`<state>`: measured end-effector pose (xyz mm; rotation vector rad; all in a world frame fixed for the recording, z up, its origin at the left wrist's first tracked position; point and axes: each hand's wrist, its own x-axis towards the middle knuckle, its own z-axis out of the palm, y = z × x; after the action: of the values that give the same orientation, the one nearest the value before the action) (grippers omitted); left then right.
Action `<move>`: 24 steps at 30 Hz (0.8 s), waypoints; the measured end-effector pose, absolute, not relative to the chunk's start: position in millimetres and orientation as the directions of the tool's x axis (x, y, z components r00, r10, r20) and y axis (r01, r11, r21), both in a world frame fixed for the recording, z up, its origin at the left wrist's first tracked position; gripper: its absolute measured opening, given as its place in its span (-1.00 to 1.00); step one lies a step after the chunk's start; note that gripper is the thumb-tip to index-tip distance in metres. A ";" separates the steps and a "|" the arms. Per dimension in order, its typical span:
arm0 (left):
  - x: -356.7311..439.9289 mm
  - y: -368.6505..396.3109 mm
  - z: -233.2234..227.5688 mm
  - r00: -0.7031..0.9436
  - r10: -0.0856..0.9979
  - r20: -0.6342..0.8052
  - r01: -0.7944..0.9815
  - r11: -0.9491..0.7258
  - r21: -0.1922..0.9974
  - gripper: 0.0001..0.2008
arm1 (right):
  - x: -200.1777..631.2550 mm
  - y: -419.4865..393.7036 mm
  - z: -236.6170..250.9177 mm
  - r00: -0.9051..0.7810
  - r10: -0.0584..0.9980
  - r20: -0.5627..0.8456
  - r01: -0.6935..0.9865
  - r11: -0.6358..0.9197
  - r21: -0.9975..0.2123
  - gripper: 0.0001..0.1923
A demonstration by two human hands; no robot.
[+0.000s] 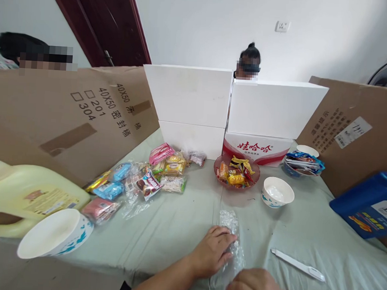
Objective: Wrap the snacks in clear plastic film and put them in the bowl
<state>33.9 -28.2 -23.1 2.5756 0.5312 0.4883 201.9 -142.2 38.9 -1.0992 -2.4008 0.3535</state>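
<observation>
While the right hand [255,289] sits bunched at the bottom edge, fingers curled in, its grip looks narrow; knuckles hide the inside, so can't tell if anything is pinched. Just ahead, left hand [211,251] rests over the crinkly clear plastic film [228,219], grip loosely curled, fingers touching it; can't tell if film is nipped under the thumb. Film lies on the tabletop [168,235], its length running away from the person, far end loose.

Step in hand looks like working the film with both hands. Best done, I'd judge, with the left pressing flat as anchor and the right making short, gentle moves along the length; sideways tugs would likely crease or skid it. Thin stuff, probably clings to fingers.

White slim tool [297,264] lies to the right, clear of both hands. Large white bowl [79,236] at left, beside the pale yellow jug [56,184]. Farther: small white bowl [277,203], snack packets [174,165] heaped left of centre, reddish dish [218,179] holding wrapped sweets, then white boxes [192,101] at the back.
</observation>
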 end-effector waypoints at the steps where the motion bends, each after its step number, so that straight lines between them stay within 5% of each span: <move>1: 34.1 -27.5 -24.0 0.853 0.460 0.248 0.281 -0.804 0.524 -0.55 | 204.0 -130.3 44.2 -0.525 0.809 0.266 0.657 0.583 -0.478 -0.69; 5: 36.1 -26.4 -28.5 0.838 0.478 0.262 0.274 -0.785 0.556 -0.66 | 216.4 -71.1 40.8 -0.268 0.959 0.093 0.699 0.259 -0.667 -0.78; 9: 36.6 -24.3 -29.3 0.859 0.454 0.236 0.285 -0.807 0.518 -0.78 | 220.2 -26.3 13.3 -0.100 0.995 -0.023 0.779 0.064 -0.623 -0.80; 21: 30.0 -23.3 -21.9 0.885 0.391 0.254 0.203 -0.814 0.544 -0.69 | 215.4 6.1 2.4 0.048 0.973 -0.226 0.882 -0.147 -0.447 -0.90; 24: 23.7 -20.8 -19.6 0.755 0.523 0.395 0.212 -0.765 0.608 -0.70 | 213.8 5.8 3.7 0.054 0.970 -0.237 0.880 -0.159 -0.448 -0.92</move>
<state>23.7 -20.8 -19.6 2.4087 0.5511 0.7621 213.8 5.8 3.7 -2.1397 -1.9073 0.7313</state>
